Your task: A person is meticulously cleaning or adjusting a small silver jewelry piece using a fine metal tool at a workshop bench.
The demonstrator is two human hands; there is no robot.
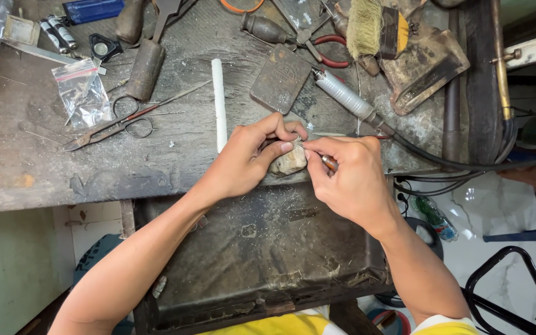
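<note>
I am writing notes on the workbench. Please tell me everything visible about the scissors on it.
The scissors lie flat on the worn grey bench, left of the white rod. They look like dark, tarnished metal: two round finger loops, reddish near the pivot, slim blades closed and pointing lower left. No hand touches them; a small plastic bag lies just above.

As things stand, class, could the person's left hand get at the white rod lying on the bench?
Probably yes: the white rod lies just beside the left hand with nothing between them, though that hand is busy pinching a small piece.
</note>
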